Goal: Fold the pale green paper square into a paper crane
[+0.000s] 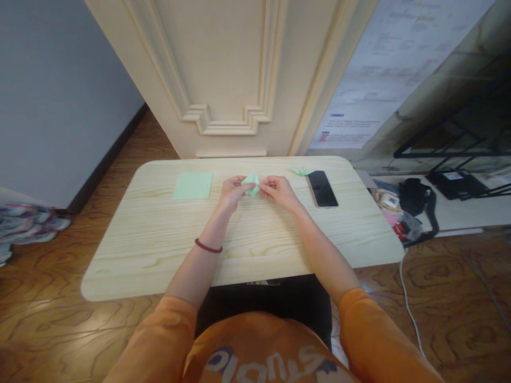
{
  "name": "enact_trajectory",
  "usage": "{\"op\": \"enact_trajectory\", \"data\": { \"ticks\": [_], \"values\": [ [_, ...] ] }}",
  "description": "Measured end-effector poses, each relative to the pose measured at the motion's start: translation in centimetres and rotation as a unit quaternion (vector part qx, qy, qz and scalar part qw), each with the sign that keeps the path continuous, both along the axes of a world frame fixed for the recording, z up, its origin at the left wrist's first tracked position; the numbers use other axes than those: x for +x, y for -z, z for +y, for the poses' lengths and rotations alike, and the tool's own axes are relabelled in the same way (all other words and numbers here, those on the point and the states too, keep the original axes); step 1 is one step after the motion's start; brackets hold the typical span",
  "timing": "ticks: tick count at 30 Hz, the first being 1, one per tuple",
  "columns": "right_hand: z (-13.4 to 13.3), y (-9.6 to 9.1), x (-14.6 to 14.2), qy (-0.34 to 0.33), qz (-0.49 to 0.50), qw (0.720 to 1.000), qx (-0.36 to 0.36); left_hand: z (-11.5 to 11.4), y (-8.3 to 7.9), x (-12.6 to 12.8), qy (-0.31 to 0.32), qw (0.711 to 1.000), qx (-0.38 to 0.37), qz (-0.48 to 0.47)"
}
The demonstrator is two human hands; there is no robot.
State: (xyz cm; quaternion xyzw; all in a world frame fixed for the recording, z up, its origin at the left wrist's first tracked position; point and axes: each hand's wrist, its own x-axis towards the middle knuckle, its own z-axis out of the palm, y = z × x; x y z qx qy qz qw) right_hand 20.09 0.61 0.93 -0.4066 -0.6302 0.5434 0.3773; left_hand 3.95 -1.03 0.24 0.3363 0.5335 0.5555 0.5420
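Observation:
A small folded piece of light green paper (250, 178) is held up between my two hands, above the middle of the table. My left hand (233, 191) grips it from the left, thumb across its front and fingers behind. At its right edge, my right hand (278, 190) pinches with thumb and forefinger; the fingertips hide the exact spot. To the left lies a flat stack of square green paper (193, 185). On the right, a folded green paper figure (302, 172) with pointed ends rests against the top of a black-screened phone (322, 189).
The pale wood-grain table (159, 239) has rounded corners and stands against a cream panelled door (227, 69). Right of it, a low shelf (451, 213) carries bags and small items. A white cable (405, 292) runs down to the floor. Shoes (32, 223) stand at far left.

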Motion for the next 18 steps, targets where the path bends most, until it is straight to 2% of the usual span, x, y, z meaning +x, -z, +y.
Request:
{"op": "enact_trajectory", "data": {
  "ticks": [8, 18],
  "values": [
    [0.06, -0.29, 0.23, -0.021, 0.011, 1.0, 0.008, 0.06, 0.01, -0.1, 0.0, 1.0, 0.009, -0.01],
    [-0.08, -0.33, -0.02, -0.006, 0.002, 1.0, 0.013, -0.13, -0.47, 0.11, 0.001, 1.0, 0.002, -0.012]
  ]
}}
